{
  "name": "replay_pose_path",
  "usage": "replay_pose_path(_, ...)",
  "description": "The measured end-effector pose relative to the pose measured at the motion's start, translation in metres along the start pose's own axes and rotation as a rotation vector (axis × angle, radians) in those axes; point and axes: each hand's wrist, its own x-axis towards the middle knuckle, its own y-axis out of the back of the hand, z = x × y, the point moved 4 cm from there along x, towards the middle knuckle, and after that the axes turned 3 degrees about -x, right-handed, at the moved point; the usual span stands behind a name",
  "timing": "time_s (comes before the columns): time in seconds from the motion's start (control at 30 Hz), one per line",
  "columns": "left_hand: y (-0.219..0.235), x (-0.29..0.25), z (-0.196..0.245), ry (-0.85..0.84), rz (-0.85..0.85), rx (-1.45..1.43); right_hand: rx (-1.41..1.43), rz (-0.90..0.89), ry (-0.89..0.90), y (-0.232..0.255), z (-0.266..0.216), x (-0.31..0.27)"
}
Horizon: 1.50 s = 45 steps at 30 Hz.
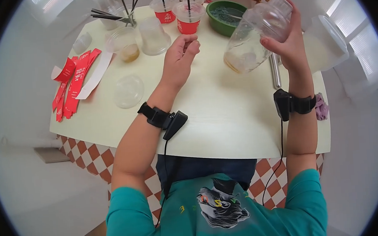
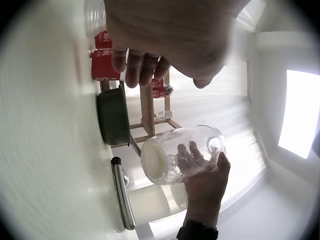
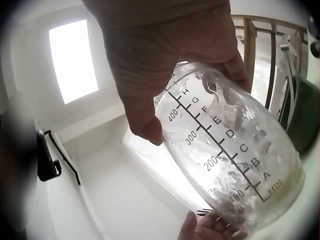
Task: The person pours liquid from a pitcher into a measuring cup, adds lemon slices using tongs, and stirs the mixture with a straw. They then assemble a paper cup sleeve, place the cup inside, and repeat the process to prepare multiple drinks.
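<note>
My right hand (image 1: 292, 45) grips a clear cocktail shaker (image 3: 220, 145) by its upper part, tilted above the right half of the table. Black measuring marks with numbers and letters run down its side in the right wrist view. A little pale brown liquid and what looks like ice lie toward its bottom. My left hand (image 1: 179, 59) is bare of any object, its fingers loosely bent, just in front of a plastic cup with a red label (image 1: 188, 27) and a black straw. In the left wrist view, the shaker (image 2: 175, 155) is beyond and below the left fingers.
At the back sit more red-labelled cups (image 1: 165, 16), a holder of black straws (image 1: 128, 20) and a green bowl (image 1: 217, 24). Clear cups (image 1: 153, 36), a lid (image 1: 129, 91) and red paper sleeves (image 1: 76, 84) are left. A metal bar tool (image 1: 276, 74) and large translucent container (image 1: 324, 47) stand right.
</note>
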Motion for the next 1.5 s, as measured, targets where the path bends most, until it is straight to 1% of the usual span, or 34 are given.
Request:
replay_pose_path(0.03,0.0,0.0,-0.001,0.002,-0.008,-0.013,0.072,0.009,-0.003,0.0,0.001,0.0)
replay_pose_path(0.07,0.0,0.0,-0.002,0.007,-0.003,0.0,-0.115,0.032,0.071,0.001,-0.004,0.0)
replay_pose_path(0.1,0.001,0.0,-0.001,0.011,0.001,0.015,-0.126,0.036,0.067,0.003,-0.002,0.0)
replay_pose_path(0.17,0.001,0.0,0.0,0.002,0.011,-0.004,0.036,-0.022,0.006,0.001,0.006,0.001)
replay_pose_path(0.2,0.001,0.0,0.0,0.0,0.005,0.022,0.031,-0.024,0.005,0.0,0.006,0.001)
replay_pose_path(0.27,0.0,-0.001,0.001,-0.001,-0.008,0.046,-0.109,-0.036,0.013,-0.005,0.003,0.0)
replay_pose_path(0.3,0.0,-0.001,0.001,0.0,-0.005,0.052,-0.113,-0.035,0.013,-0.007,0.001,0.0)
replay_pose_path(0.37,0.001,-0.001,-0.001,0.003,0.0,0.055,-0.27,0.001,-0.018,-0.008,0.0,-0.003)
replay_pose_path(0.5,0.001,-0.001,-0.001,0.025,-0.011,0.062,-0.245,0.002,-0.028,-0.008,0.01,-0.002)
replay_pose_path(0.57,0.001,0.0,-0.002,0.036,-0.013,0.058,-0.402,-0.036,-0.078,-0.012,0.01,-0.004)
replay_pose_path(0.6,0.001,0.001,-0.004,0.042,-0.014,0.044,-0.402,-0.036,-0.078,-0.012,0.014,-0.004)
replay_pose_path(0.67,0.001,0.002,-0.007,0.048,-0.014,0.031,-0.547,0.026,0.055,-0.009,0.022,-0.004)
replay_pose_path(0.7,0.0,0.001,-0.006,0.046,-0.006,0.04,-0.544,0.026,0.055,-0.009,0.027,-0.005)
replay_pose_path(0.77,0.0,0.001,-0.003,0.044,0.012,0.065,-0.572,0.052,0.01,-0.009,0.036,-0.004)
replay_pose_path(0.87,-0.002,-0.002,0.007,0.042,0.019,0.165,-0.544,0.07,0.014,-0.009,0.047,-0.005)
replay_pose_path(0.9,-0.001,-0.003,0.008,0.044,0.031,0.185,-0.521,0.067,0.018,-0.011,0.048,-0.005)
replay_pose_path(0.97,-0.001,-0.001,0.011,0.022,-0.001,0.221,-0.555,0.075,-0.041,-0.006,0.05,-0.005)
replay_pose_path(1.03,0.0,0.0,0.01,0.009,0.005,0.219,-0.585,0.081,-0.05,-0.007,0.046,-0.004)
replay_pose_path(1.1,0.0,0.0,0.01,0.005,0.003,0.236,-0.74,0.105,-0.129,-0.002,0.041,-0.006)
replay_pose_path(1.23,0.001,0.001,0.01,0.001,-0.009,0.258,-0.836,0.125,-0.194,0.004,0.04,-0.006)
replay_pose_path(1.3,0.002,0.002,0.014,-0.006,-0.019,0.318,-0.896,0.165,-0.127,0.006,0.043,-0.008)
replay_pose_path(1.33,0.003,0.003,0.014,-0.01,-0.023,0.321,-0.895,0.173,-0.128,0.007,0.044,-0.008)
replay_pose_path(1.4,0.009,0.005,0.017,-0.006,0.03,0.366,-0.941,0.254,0.07,0.005,0.033,-0.008)
replay_pose_path(1.43,0.012,0.007,0.02,-0.011,0.025,0.372,-0.938,0.262,0.068,0.006,0.029,-0.008)
replay_pose_path(1.5,0.027,0.011,0.032,-0.12,0.128,0.584,-0.954,0.33,0.151,0.003,0.008,-0.008)
